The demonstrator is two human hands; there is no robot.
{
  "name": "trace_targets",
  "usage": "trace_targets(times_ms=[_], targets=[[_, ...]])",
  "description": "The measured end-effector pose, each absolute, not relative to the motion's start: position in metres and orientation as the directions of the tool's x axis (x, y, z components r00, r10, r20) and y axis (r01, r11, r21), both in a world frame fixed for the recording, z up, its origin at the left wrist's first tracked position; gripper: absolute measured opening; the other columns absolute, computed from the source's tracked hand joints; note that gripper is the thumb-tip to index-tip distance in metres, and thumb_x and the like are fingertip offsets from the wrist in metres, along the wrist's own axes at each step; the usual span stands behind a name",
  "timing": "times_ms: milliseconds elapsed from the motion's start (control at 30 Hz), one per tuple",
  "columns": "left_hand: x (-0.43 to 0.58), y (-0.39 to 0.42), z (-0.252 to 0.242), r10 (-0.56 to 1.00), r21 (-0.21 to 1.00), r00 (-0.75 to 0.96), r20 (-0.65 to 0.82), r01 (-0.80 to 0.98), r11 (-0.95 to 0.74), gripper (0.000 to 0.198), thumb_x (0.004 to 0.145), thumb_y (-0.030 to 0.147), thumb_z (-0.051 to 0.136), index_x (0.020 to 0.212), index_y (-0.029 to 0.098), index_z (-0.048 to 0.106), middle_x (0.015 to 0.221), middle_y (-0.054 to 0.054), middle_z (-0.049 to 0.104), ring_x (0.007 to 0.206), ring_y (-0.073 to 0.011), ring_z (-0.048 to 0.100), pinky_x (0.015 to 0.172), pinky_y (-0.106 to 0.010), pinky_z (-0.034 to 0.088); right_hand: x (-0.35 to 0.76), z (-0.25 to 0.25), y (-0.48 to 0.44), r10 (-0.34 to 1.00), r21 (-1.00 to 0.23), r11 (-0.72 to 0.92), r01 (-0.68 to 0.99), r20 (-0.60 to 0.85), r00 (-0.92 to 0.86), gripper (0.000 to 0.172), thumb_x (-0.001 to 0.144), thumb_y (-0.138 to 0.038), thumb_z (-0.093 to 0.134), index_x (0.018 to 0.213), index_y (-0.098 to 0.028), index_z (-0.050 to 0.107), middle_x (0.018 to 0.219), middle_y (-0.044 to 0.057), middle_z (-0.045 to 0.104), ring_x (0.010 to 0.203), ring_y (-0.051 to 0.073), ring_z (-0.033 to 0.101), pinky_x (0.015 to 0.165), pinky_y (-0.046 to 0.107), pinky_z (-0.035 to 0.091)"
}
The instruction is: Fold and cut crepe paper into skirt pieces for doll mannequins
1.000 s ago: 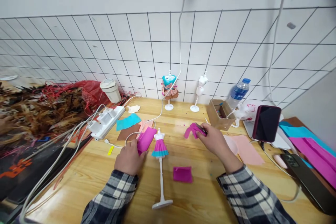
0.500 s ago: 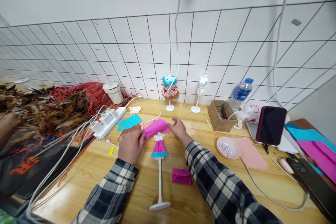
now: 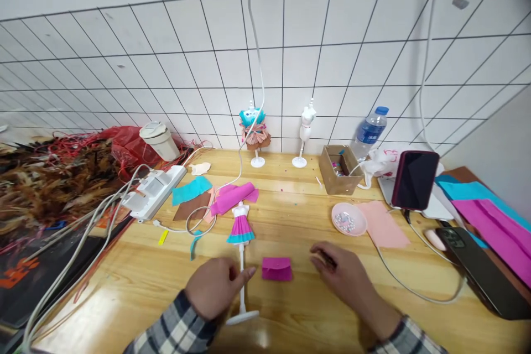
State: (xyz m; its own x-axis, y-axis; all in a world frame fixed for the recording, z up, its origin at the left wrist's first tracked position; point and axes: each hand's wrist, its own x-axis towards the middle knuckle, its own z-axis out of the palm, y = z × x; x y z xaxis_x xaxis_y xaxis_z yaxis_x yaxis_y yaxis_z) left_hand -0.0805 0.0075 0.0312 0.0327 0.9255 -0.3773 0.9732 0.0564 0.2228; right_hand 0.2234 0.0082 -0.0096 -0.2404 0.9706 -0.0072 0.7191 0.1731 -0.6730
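Observation:
A small white mannequin (image 3: 240,228) in a pink and teal paper dress stands on a thin white stand (image 3: 242,310) on the wooden table (image 3: 298,215). My left hand (image 3: 213,290) is low at the front, its fingers curled against the stand's pole. A folded magenta paper piece (image 3: 276,269) lies just right of the pole. My right hand (image 3: 346,277) rests on the table right of that piece, fingers bent, with something small and dark at its fingertips. A larger magenta paper sheet (image 3: 232,197) lies behind the mannequin.
Two more mannequins (image 3: 254,133) (image 3: 305,130), a cardboard box (image 3: 338,168) and a water bottle (image 3: 368,131) stand by the tiled wall. A pink bead dish (image 3: 349,219), phones (image 3: 415,180) and paper sheets (image 3: 489,215) lie right. A power strip (image 3: 153,191), cables and feathers (image 3: 50,182) are left.
Both hands let go of the large magenta sheet and drew back toward me. The sheet now lies behind the mannequin. My left hand went to the stand's pole.

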Motion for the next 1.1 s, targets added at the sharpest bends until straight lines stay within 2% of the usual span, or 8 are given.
trace_targets(times_ms=[67,200,333,467,567,700,800,1100], targets=[[-0.067,-0.003,0.02,0.926,0.297,0.037,-0.375,0.951,0.082,0.047,0.083,0.06,0.042,0.064,0.02,0.058,0.06,-0.003,0.059,0.058,-0.0189,0.053,0.053,-0.028,0.025,0.207,-0.012,0.0,0.926,-0.651,0.284,0.704,-0.003,-0.377,0.025,0.089,-0.036,0.048,0.106,-0.026,0.064,0.088,0.002,0.071,0.074,0.017,0.064,0.067,0.027,0.042],[-0.063,-0.006,0.009,0.918,0.586,0.126,-0.377,0.8,0.131,0.044,0.086,0.056,0.038,0.063,0.019,0.048,0.056,0.003,0.046,0.056,-0.0149,0.045,0.055,-0.025,0.029,0.182,-0.009,-0.007,0.833,-0.54,0.463,0.703,-0.006,-0.553,0.034,0.086,-0.028,0.053,0.119,-0.031,0.057,0.097,0.001,0.072,0.083,0.019,0.065,0.07,0.027,0.04],[-0.068,-0.022,0.008,0.929,0.705,0.123,-0.349,0.688,0.174,0.043,0.086,0.058,0.037,0.066,0.02,0.043,0.054,0.005,0.038,0.053,-0.013,0.04,0.053,-0.024,0.031,0.187,-0.005,-0.016,0.82,-0.376,0.493,0.785,-0.101,-0.563,0.02,0.08,-0.019,0.053,0.097,-0.024,0.062,0.089,0.003,0.071,0.08,0.021,0.063,0.065,0.028,0.037],[-0.06,-0.03,0.012,0.96,0.701,0.162,-0.229,0.712,0.047,0.038,0.09,0.051,0.038,0.07,0.021,0.047,0.054,0.005,0.044,0.053,-0.013,0.045,0.053,-0.023,0.032,0.201,-0.007,-0.027,0.807,-0.369,0.521,0.769,-0.08,-0.585,0.014,0.076,-0.023,0.058,0.09,-0.023,0.061,0.088,0.002,0.069,0.078,0.021,0.062,0.063,0.029,0.035],[-0.045,-0.001,0.021,0.984,0.644,0.165,-0.074,0.761,-0.079,0.033,0.091,0.048,0.039,0.077,0.021,0.052,0.057,0.003,0.054,0.056,-0.014,0.053,0.056,-0.023,0.034,0.21,-0.011,-0.027,0.888,-0.429,0.398,0.811,-0.044,-0.458,0.009,0.082,-0.027,0.055,0.089,-0.024,0.06,0.083,0.0,0.068,0.076,0.019,0.062,0.063,0.028,0.036],[-0.014,0.072,0.028,0.974,0.46,0.171,0.15,0.86,-0.222,0.033,0.092,0.046,0.039,0.079,0.021,0.055,0.066,0.0,0.061,0.064,-0.0161,0.058,0.059,-0.024,0.034,0.218,-0.019,-0.016,0.983,-0.437,0.177,0.882,0.044,-0.176,0.03,0.09,-0.035,0.048,0.115,-0.02,0.054,0.099,0.006,0.067,0.086,0.02,0.063,0.07,0.03,0.041],[0.013,0.119,0.022,0.97,0.441,0.165,0.178,0.868,-0.229,0.033,0.094,0.045,0.038,0.084,0.02,0.057,0.073,-0.003,0.066,0.07,-0.0178,0.061,0.059,-0.025,0.033,0.222,-0.023,-0.009,0.986,-0.377,0.145,0.915,0.135,-0.101,0.035,0.093,-0.032,0.044,0.126,-0.02,0.049,0.109,0.009,0.063,0.094,0.022,0.06,0.075,0.031,0.043],[0.047,0.154,-0.014,0.961,0.375,0.2,0.192,0.89,-0.261,0.03,0.095,0.042,0.037,0.09,0.02,0.057,0.084,-0.007,0.071,0.078,-0.0203,0.066,0.061,-0.026,0.034,0.226,-0.027,0.001,0.978,-0.304,0.121,0.945,0.198,-0.061,0.026,0.091,-0.021,0.049,0.115,-0.026,0.059,0.099,0.006,0.061,0.089,0.021,0.054,0.075,0.033,0.041]])
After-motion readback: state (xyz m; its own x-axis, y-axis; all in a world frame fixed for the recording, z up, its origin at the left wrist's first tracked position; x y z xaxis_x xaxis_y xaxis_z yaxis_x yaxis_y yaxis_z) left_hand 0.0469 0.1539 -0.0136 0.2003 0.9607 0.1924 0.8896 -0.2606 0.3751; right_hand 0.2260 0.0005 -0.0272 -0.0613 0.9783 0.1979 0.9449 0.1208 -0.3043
